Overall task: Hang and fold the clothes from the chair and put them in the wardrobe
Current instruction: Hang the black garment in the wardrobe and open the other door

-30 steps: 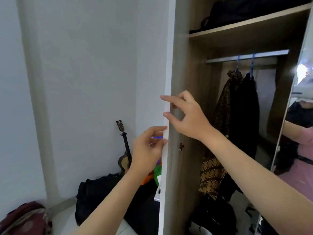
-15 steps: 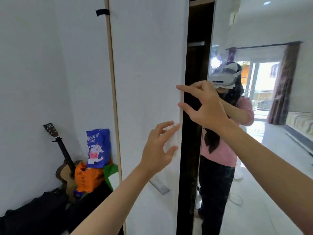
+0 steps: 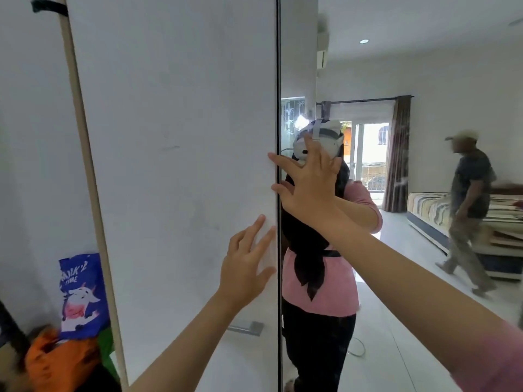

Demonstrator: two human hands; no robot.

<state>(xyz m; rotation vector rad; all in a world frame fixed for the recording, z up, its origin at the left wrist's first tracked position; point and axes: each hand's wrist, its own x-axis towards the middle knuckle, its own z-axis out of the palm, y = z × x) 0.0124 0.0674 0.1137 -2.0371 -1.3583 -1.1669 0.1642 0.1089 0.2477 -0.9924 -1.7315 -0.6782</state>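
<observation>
The white wardrobe door (image 3: 175, 165) stands shut against the mirrored door (image 3: 368, 250) on its right, with only a thin dark seam between them. My left hand (image 3: 246, 267) lies flat on the white door near its right edge, fingers spread. My right hand (image 3: 308, 182) is higher up at the same seam, fingers apart and touching the door's edge. Neither hand holds anything. The hung clothes and the wardrobe's inside are hidden behind the doors. No chair shows.
A metal handle (image 3: 246, 327) sits low on the white door. The mirror reflects a person walking (image 3: 467, 210) past a striped bed (image 3: 430, 210). At lower left lie a blue printed bag (image 3: 82, 292) and an orange bag (image 3: 56, 360).
The white door has swung fully shut, closing the dark gap beside the mirrored door. Both hands followed it, and the left palm now lies flat on it. A walking person appeared in the mirror.
</observation>
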